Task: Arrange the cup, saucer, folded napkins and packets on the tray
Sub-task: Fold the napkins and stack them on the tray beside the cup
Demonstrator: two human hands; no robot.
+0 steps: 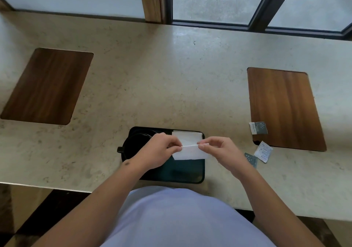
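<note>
Print on the three packets [258, 128] beside the right wooden mat [285, 107] is too small to read, while the left hand [160, 150] and right hand [221, 149] each pinch one end of a white napkin [190, 152] above the black tray [182, 172] on the beige stone counter [162, 85] by a window.

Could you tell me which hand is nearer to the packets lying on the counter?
Right. The right hand pinches the napkin just left of the packets; the left hand is farther away, over the cup.
</note>
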